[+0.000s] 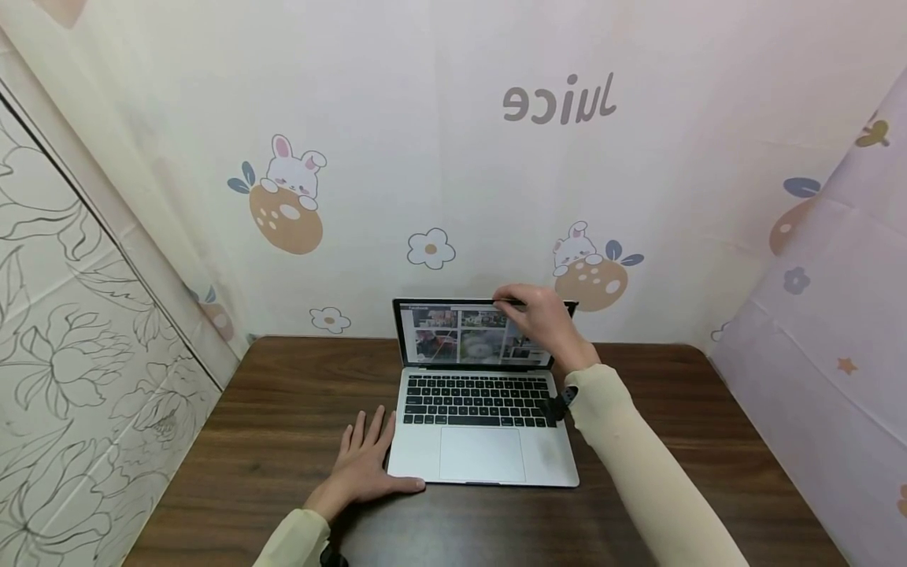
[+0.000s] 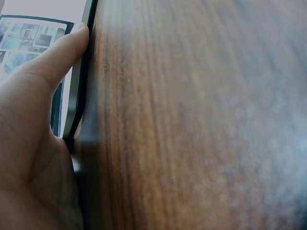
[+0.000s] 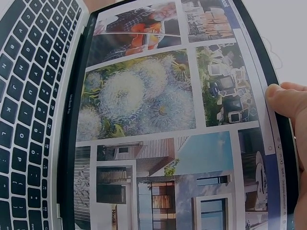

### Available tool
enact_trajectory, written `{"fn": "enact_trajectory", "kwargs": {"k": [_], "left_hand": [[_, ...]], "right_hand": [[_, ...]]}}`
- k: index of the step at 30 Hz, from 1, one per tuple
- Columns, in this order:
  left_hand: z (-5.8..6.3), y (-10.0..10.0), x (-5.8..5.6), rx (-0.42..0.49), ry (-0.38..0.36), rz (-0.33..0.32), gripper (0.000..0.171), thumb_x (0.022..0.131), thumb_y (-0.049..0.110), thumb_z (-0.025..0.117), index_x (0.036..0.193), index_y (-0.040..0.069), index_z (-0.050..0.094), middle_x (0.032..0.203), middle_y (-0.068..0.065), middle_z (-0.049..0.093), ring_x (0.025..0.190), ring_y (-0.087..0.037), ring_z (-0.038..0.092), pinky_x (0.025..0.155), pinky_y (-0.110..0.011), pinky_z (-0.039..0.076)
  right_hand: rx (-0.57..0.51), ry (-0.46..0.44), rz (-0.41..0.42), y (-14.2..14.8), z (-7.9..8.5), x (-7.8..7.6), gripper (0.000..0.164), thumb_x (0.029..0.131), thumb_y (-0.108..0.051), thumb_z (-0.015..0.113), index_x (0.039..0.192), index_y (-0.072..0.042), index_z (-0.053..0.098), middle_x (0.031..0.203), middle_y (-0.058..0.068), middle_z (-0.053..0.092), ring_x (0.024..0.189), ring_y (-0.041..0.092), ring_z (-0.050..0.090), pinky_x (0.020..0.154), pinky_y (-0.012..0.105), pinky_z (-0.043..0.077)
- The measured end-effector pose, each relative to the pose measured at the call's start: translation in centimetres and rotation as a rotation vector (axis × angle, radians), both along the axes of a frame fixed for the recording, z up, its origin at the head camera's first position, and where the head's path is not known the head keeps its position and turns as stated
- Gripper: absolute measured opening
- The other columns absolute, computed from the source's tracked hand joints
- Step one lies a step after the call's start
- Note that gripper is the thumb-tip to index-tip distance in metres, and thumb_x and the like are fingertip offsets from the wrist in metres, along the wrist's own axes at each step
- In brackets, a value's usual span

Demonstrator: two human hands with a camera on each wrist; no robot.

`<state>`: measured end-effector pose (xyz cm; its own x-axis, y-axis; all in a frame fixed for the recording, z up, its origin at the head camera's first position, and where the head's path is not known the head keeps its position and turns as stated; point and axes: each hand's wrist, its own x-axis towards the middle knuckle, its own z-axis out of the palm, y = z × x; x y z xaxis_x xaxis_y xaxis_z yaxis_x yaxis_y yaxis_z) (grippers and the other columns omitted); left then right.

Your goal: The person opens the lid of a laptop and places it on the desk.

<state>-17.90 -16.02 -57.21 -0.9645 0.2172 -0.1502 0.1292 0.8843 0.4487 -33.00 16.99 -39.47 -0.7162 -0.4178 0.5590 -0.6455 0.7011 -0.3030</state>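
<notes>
A silver laptop [image 1: 482, 454] with black keys lies on the wooden table, its lid raised and its screen [image 3: 139, 96] lit with rows of pictures. My right hand [image 1: 546, 319] pinches the top edge of the lid, right of its middle; in the right wrist view the thumb [image 3: 276, 93] lies on the screen's front rim and the other fingers go behind it. At the base's front left corner rests my left hand [image 1: 364, 465], fingers spread flat on the table along the side. Its thumb [image 2: 72, 45] lies along the laptop's front edge.
The dark wooden table [image 1: 283, 409] extends to both sides of the laptop. Close behind the lid hangs a pale printed curtain [image 1: 439, 157]. Another patterned panel [image 1: 85, 354] stands at the left, and curtain cloth [image 1: 836, 315] borders the right.
</notes>
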Motion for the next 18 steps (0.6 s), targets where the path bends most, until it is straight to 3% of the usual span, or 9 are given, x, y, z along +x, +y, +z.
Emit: {"fn": "enact_trajectory", "kwargs": {"k": [8,18], "left_hand": [[-0.36,-0.06,-0.1,0.01,0.014,0.006,0.138,0.06,0.094,0.067,0.166,0.021,0.019,0.175,-0.009,0.005,0.16,-0.041,-0.004,0.125,-0.062,0.0],[0.19,0.1,0.14,0.015,0.009,0.008,0.138,0.061,0.094,0.067,0.166,0.019,0.019,0.175,-0.011,0.006,0.16,-0.042,-0.003,0.125,-0.062,0.0]], "right_hand": [[-0.005,-0.028,-0.013,-0.22,0.19,-0.21,0.015,0.097,-0.014,0.073,0.11,-0.01,0.077,0.109,0.007,0.078,0.098,0.024,0.075,0.086,0.043,0.061],[-0.036,-0.058,-0.039,-0.49,-0.03,-0.59,0.015,0.098,-0.015,0.072,0.112,-0.009,0.077,0.11,0.008,0.078,0.1,0.025,0.075,0.086,0.044,0.061]]}}
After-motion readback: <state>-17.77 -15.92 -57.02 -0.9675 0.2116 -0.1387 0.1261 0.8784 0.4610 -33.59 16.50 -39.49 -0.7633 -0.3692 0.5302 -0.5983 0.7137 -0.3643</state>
